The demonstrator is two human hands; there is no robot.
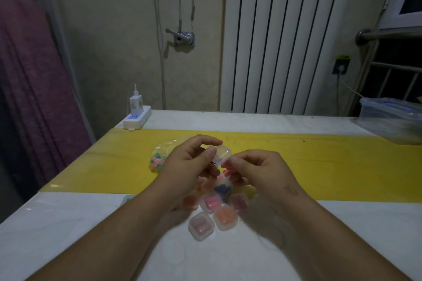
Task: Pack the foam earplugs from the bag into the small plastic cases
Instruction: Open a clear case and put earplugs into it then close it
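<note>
White table [68, 223] with yellow strip [331, 166] across, in a dim room. Above the strip, left hand [189, 162] and right hand [262, 166] both pinching one small clear case [222, 154], fingers curled. Just below, filled cases [225, 217] clustered on the table. Behind the left hand, bag [173, 145] with coloured earplugs [157, 160]. Farther back: power strip [137, 120], radiator [285, 41], purple curtain [29, 75].

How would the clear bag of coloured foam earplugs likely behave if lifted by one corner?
The crinkled clear plastic bag of coloured foam earplugs looks thin, so it would probably sag floppily. Its foam contents suggest it is light. The loose pieces would likely shift toward the low end.
</note>
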